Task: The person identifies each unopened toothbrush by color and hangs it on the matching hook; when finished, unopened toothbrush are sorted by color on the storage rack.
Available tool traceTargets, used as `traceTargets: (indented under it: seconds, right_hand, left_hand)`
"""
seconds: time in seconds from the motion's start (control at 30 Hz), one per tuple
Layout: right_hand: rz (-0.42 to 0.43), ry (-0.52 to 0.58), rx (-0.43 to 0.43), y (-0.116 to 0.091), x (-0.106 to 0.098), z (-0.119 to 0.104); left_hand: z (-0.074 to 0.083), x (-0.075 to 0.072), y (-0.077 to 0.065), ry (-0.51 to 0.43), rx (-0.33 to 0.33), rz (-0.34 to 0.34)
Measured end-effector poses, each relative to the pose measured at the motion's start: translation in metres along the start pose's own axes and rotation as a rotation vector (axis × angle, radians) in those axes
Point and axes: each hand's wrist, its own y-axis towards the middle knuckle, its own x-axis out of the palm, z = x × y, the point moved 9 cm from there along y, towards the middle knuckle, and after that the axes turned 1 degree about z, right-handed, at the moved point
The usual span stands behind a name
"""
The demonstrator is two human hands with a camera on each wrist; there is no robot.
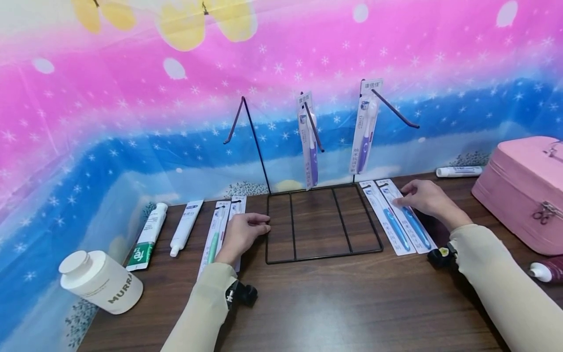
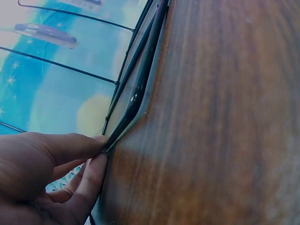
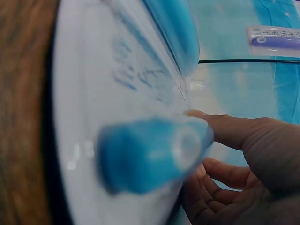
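A black wire display rack (image 1: 293,227) stands on the wooden table, its hooks rising behind its flat base. With thumb and fingertips, my left hand (image 1: 243,235) pinches the left side of that base; the left wrist view shows the grip closely. Two packaged purple toothbrushes hang on the rack, one on the middle hook (image 1: 311,156) and another on the right hook (image 1: 364,142); the left hook (image 1: 234,120) carries nothing. Right of the base lie two packaged blue toothbrushes. My right hand (image 1: 433,203) pinches the edge of the outer blue toothbrush pack (image 1: 415,227), near its upper end.
Packaged toothbrushes (image 1: 214,244), one green, lie under and beside my left forearm. Farther left are two toothpaste tubes (image 1: 186,225) and a white bottle (image 1: 103,283). A pink case (image 1: 519,190), a white tube (image 1: 459,171) and a dark red tube (image 1: 547,270) are at the right.
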Motion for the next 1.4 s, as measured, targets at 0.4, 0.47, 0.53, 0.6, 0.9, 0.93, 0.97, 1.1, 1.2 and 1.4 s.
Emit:
traceTargets:
  seconds: [0.4,0.47,0.53,0.6,0.9,0.93,0.97,1.1,1.2,1.4]
  right_hand:
    - [-0.048,0.117,0.040,0.000,0.001,0.011]
    - [-0.062,0.129,0.035,0.001,0.001,0.011]
    - [-0.061,0.138,0.030,0.001,0.000,0.011]
    - [-0.048,0.146,0.023,0.001,-0.002,0.012]
    - [-0.012,0.171,0.002,-0.003,-0.021,0.006]
    - [-0.009,0.182,-0.005,-0.004,-0.024,0.005]
    - [-0.007,0.207,-0.007,-0.005,-0.028,0.004]
    - [0.011,0.290,-0.022,-0.012,-0.044,0.000]
    - [0.049,0.305,-0.041,-0.018,-0.058,-0.005]
    - [0.135,0.283,-0.077,-0.033,-0.083,-0.020]
  left_hand:
    - [0.000,0.001,-0.001,0.007,-0.007,-0.007]
    - [-0.001,0.001,-0.001,0.007,-0.010,-0.008]
    - [-0.001,0.001,-0.001,0.003,-0.012,-0.008]
    - [-0.002,0.002,-0.001,0.001,-0.013,-0.008]
    - [-0.003,0.003,-0.001,0.010,-0.013,-0.010]
    - [-0.002,0.003,-0.001,0.007,-0.015,-0.010]
    - [-0.002,0.003,-0.001,0.006,-0.016,-0.010]
    - [-0.001,0.003,-0.001,0.004,-0.017,-0.011]
    - [-0.001,0.004,-0.001,0.007,-0.014,-0.015]
    - [0.000,0.002,-0.001,-0.002,-0.011,-0.016]
